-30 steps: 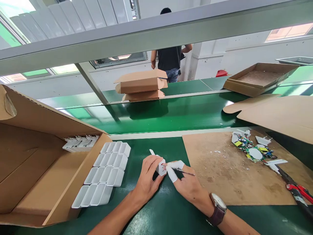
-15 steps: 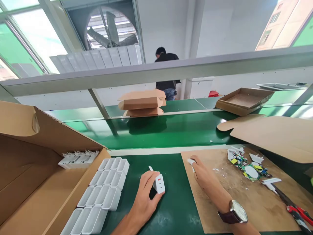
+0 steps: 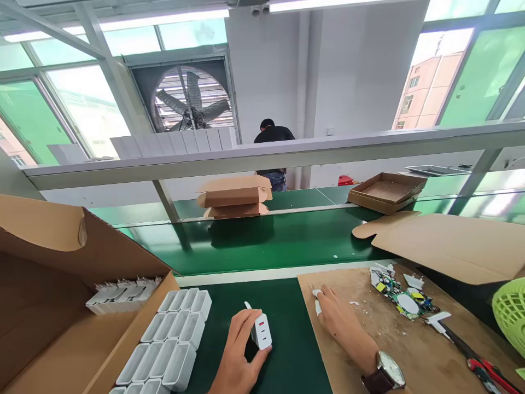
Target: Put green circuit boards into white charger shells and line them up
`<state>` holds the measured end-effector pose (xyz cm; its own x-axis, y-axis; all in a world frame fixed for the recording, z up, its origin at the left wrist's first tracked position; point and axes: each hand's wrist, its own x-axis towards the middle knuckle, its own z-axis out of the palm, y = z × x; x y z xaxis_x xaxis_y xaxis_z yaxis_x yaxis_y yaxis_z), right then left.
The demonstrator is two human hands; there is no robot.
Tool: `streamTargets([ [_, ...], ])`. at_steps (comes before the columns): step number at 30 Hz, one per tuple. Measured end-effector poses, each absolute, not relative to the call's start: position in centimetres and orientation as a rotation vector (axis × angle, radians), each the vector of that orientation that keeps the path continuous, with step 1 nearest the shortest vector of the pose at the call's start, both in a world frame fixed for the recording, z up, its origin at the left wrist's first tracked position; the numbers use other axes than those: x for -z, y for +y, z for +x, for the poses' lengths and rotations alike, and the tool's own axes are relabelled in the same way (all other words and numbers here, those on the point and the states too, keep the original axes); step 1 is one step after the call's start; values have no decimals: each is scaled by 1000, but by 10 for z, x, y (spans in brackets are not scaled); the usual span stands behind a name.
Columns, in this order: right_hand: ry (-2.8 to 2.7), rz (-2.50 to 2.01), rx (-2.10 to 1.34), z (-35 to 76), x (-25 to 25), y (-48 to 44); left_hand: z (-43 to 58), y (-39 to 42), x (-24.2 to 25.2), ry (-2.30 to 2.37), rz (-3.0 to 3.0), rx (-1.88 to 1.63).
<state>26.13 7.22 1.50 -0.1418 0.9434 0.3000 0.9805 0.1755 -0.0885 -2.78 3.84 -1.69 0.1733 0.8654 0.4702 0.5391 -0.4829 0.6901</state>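
Left fingers hooked round the white plug block, right hand over on the brown board!
Here's the left hand (image 3: pixel 239 350), fingers and thumb closed on the white plug block (image 3: pixel 261 331), its slotted end showing, right above the green bench (image 3: pixel 287 317). Across on the brown board (image 3: pixel 303 284), the right hand (image 3: pixel 338 320) wears white finger covers (image 3: pixel 318 307), fingers curled low; thin tips poke out ahead, but whether it grips anything, I cannot tell. Beyond it sit circuit boards (image 3: pixel 408 303) and a red-handled tool (image 3: pixel 478 364), a green basket (image 3: pixel 511 312) at the edge. On the left, rows of white casings (image 3: pixel 133 361) crowd up beside an open cardboard box (image 3: pixel 41 241), well apart from the right hand.
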Motion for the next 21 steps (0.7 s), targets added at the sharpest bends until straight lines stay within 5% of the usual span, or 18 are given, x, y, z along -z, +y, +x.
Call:
streamTargets([
  [6, -2137, -1731, 109, 251, -20, 71, -29, 39, 9, 1299, 2187, -1260],
  [13, -2047, -1223, -496, 200, -26, 46, -22, 33, -1, 1197, 2227, -1373],
  [21, -2057, -1233, -617, 191, -24, 38, -24, 32, -4, 1127, 2234, -1360],
])
